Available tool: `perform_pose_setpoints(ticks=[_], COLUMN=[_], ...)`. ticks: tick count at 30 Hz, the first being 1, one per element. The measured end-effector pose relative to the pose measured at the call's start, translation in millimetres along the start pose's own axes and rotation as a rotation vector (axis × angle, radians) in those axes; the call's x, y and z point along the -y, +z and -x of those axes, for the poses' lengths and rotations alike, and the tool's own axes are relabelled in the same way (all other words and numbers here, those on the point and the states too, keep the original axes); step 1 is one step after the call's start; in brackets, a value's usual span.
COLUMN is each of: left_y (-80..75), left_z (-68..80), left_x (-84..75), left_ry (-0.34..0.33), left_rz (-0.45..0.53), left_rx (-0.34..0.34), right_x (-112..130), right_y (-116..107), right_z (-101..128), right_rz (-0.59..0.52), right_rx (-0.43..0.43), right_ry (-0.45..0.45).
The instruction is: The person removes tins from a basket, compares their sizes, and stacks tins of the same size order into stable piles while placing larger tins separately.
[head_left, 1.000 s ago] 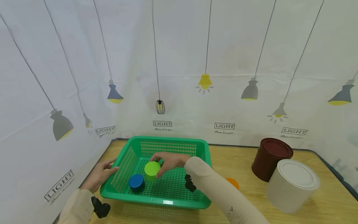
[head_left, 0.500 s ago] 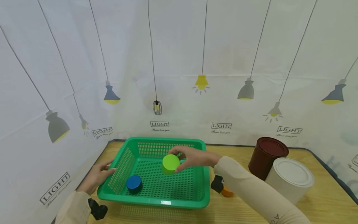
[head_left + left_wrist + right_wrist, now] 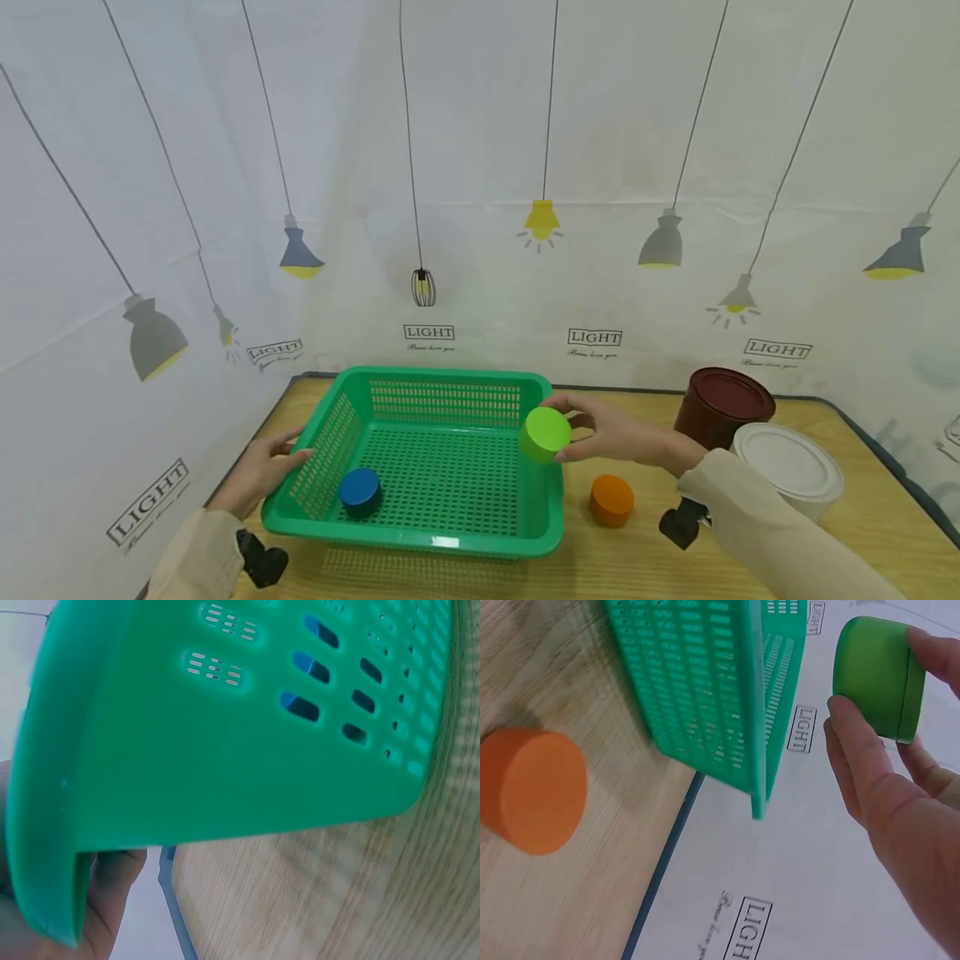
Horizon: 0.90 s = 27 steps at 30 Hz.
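My right hand (image 3: 618, 429) pinches a small round lime-green container (image 3: 545, 433) between thumb and fingers, above the right rim of the green plastic basket (image 3: 412, 540). A lid seam runs round this container (image 3: 874, 679) in the right wrist view, and it is held apart from the basket. On the basket's left side, my left hand (image 3: 258, 475) grips the rim; part of its fingers is hidden behind the rim in the left wrist view. A round blue container (image 3: 360, 492) sits inside, at the basket's near left corner.
A round orange container (image 3: 612, 500) stands on the wooden table (image 3: 600, 567), right of the basket. Behind the right forearm are a dark red can (image 3: 727, 400) and a white lidded can (image 3: 787, 467). A lamp-printed sheet (image 3: 480, 167) closes off the back and sides.
My right hand has lifted the lime-green container from inside the basket and carried it right, over the right rim. The orange container is now fully visible. My left hand has stayed on the rim.
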State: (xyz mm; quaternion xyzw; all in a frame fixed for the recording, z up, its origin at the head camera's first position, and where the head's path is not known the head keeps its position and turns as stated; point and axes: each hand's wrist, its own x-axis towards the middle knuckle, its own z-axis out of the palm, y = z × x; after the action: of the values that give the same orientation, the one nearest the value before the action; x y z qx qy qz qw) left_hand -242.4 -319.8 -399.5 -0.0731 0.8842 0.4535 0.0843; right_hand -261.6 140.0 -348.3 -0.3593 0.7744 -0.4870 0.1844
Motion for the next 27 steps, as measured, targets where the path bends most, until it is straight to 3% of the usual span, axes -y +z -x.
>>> perform_pose_setpoints(ticks=[5, 15, 21, 27], left_y=[0.3, 0.0, -1.6, 0.4], left_z=[0.5, 1.4, 0.2, 0.1], left_x=[-0.7, -2.0, 0.3, 2.6], left_ry=[-0.007, -0.005, 0.010, 0.025], left_rz=[0.008, -0.013, -0.006, 0.000], left_rx=[-0.002, 0.002, 0.009, 0.019], right_x=[-11.2, -40.4, -61.5, -78.4], right_y=[-7.7, -13.8, -8.4, -3.4], right_z=[18.4, 51.4, 61.8, 69.4], right_rz=[0.018, 0.042, 0.101, 0.110], right_rx=[-0.065, -0.132, -0.152, -0.178], right_ry=[0.011, 0.129, 0.131, 0.190])
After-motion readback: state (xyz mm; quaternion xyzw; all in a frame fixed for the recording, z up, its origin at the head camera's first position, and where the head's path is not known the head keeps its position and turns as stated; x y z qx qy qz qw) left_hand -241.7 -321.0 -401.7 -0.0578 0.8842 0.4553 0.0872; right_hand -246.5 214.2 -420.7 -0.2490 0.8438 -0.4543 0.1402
